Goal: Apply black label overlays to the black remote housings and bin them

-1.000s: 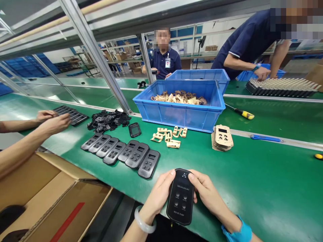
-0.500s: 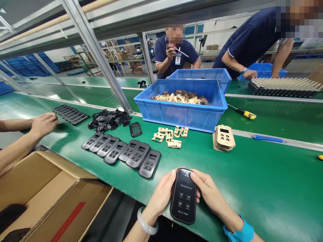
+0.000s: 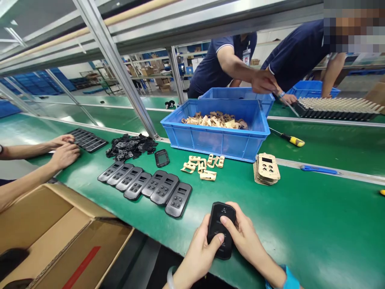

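Between my hands, just past the bench's near edge, is a black control panel cover (image 3: 221, 212) with a rounded rectangular shape. My left hand (image 3: 201, 249) grips its left side, thumb lying across the lower face. Holding the right edge, my right hand (image 3: 245, 237) has its thumb pressed on the upper middle of the face. The thumbs hide part of the markings. To the left lies a row of similar black covers (image 3: 178, 200) with button holes and a slotted window. Small tan curled pieces (image 3: 207, 175) sit beyond my hands, and a stack of tan backing sheets (image 3: 267, 168) stands at right.
A blue bin (image 3: 216, 138) holds tan scraps. A heap of black parts (image 3: 129, 146) lies near the metal post. A screwdriver (image 3: 293, 140) and a blue cutter (image 3: 320, 170) rest at right. A cardboard box (image 3: 87, 245) stands lower left; a co-worker's hands (image 3: 64, 152) are beyond it.
My thumbs have slid down onto the cover's face, the left one lower. Across the bench, a co-worker has leaned right with an arm stretched out. The left co-worker's hands have moved onto the black tray.
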`<state>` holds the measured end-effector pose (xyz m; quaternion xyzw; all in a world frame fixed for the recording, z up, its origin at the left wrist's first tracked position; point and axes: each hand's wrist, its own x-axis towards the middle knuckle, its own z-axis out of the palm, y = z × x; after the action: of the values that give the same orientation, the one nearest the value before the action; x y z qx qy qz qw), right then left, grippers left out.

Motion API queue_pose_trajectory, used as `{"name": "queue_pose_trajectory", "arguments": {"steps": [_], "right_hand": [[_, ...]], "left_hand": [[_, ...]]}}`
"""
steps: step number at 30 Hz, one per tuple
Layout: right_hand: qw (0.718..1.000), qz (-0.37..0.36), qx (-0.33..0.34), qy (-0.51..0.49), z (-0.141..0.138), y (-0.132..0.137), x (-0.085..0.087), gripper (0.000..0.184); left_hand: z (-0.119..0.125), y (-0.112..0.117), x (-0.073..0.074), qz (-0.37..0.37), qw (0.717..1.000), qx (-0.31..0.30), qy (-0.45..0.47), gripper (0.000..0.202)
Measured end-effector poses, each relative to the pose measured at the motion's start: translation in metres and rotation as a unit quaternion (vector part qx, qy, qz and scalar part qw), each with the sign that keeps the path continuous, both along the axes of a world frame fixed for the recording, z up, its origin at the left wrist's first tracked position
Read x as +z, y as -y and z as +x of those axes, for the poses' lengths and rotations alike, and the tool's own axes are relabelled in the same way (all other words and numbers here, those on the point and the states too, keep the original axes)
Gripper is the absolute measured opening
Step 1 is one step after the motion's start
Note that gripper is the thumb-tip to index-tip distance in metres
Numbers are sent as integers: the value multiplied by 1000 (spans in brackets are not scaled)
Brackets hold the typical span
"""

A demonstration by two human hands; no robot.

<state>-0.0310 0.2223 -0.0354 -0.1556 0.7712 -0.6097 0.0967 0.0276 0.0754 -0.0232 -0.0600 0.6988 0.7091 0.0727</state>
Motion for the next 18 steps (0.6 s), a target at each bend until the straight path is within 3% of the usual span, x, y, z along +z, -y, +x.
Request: {"name": "queue_pose_trajectory", "arguments": {"steps": [3, 8, 12, 15, 18], "right_hand": [[1000, -1, 2, 15, -3, 0, -1, 34], [999, -3, 6, 47, -4, 2, -3, 46], [999, 27, 27, 34, -1, 7, -1, 64], [995, 82, 44, 21, -1, 8, 10, 86], [987, 146, 69, -2, -7, -2, 27, 92]], "left_hand": [[-3, 0, -4, -25, 1000, 9, -9, 50], [-9, -1, 3, 49, 998, -29, -31, 48], [-8, -3, 8, -23, 999, -10, -40, 54], [-5, -6, 6, -42, 998, -14, -53, 62], [-4, -4, -5, -5, 997, -70, -45, 76]]}}
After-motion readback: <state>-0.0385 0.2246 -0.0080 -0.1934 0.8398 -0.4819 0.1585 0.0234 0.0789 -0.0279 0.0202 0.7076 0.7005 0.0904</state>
